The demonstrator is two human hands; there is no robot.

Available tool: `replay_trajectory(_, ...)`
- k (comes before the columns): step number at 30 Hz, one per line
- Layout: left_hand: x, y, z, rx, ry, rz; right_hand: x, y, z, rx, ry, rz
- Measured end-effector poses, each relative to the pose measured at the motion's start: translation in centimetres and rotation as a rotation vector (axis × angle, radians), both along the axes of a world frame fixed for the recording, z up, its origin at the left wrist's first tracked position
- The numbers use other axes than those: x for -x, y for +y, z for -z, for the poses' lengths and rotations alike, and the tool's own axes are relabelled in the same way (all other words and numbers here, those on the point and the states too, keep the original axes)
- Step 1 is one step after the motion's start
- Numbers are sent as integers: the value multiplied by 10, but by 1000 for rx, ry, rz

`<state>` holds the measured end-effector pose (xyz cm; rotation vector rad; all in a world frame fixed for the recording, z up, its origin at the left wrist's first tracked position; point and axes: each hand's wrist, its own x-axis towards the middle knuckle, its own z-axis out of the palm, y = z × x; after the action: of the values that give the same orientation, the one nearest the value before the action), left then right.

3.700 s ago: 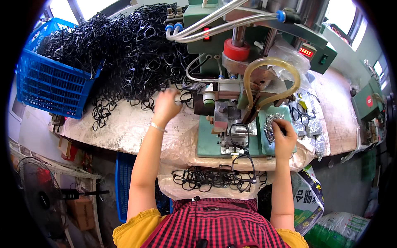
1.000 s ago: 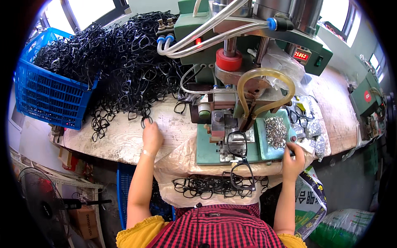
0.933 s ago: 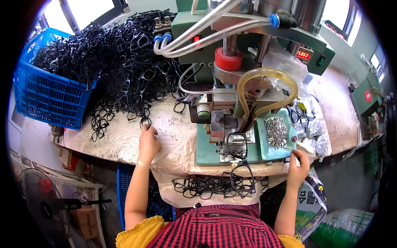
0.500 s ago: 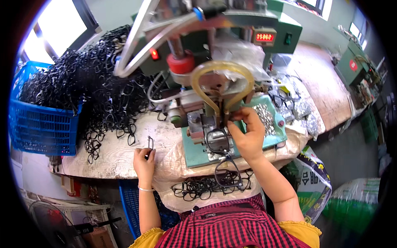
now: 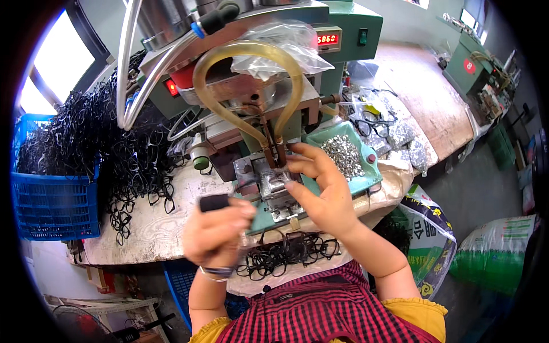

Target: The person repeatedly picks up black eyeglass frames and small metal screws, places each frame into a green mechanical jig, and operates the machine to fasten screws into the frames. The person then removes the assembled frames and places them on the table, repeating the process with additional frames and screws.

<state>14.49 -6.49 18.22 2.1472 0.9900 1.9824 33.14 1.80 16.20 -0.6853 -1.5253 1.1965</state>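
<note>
My left hand point(image 5: 214, 231) is smeared by motion in front of the green bench machine, its fingers curled. A short black piece point(image 5: 214, 202) shows at its top, and a dark blurred strip lies by the wrist; I cannot tell what they are. My right hand point(image 5: 326, 197) reaches to the machine's small metal fixture point(image 5: 274, 180), thumb and fingertips apart beside the two brown prongs point(image 5: 274, 155). Nothing shows plainly between them. No eyeglass frame is visible in the fixture. Black eyeglass frames point(image 5: 289, 251) lie bunched between the machine and my apron.
A green tray point(image 5: 374, 171) holds small metal parts, right of the fixture. Black frames point(image 5: 137, 160) heap over a blue crate point(image 5: 54, 200) on the left. A yellowish hose point(image 5: 249, 46) loops above the fixture. Bagged parts point(image 5: 400, 134) lie on the bench at right.
My left hand has moved right and up toward the machine. The eyeglass frame that hung from the fixture has gone from there. My right hand has stayed by the prongs as the view shifted.
</note>
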Motion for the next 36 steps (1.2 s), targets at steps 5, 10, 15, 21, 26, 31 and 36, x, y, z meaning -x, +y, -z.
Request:
replay_trajectory(5, -11, 20, 23, 26, 427, 28, -59, 62, 68, -411, -886, 564)
replay_trajectory(10, -12, 25, 30, 30, 487, 34, -80, 78, 111, -465, -839, 707)
replay_trajectory(15, -10, 16, 29, 59, 457, 2, -33, 103, 86, -575, -720, 546)
replay_trajectory(21, -5, -36, 62, 93, 419, -295, -47, 91, 99, -503, -918, 546)
replay_trajectory(26, 86, -103, 125, 341, -97, -1121, -105, 60, 109, 200, -11, 545)
replay_trajectory(31, 247, -57, 127, 367, 127, -1279, -72, 86, 119, 214, 43, 441)
replay_trajectory(36, 332, 47, 76, 663, 124, -1772, -44, 85, 96, 90, -81, 342)
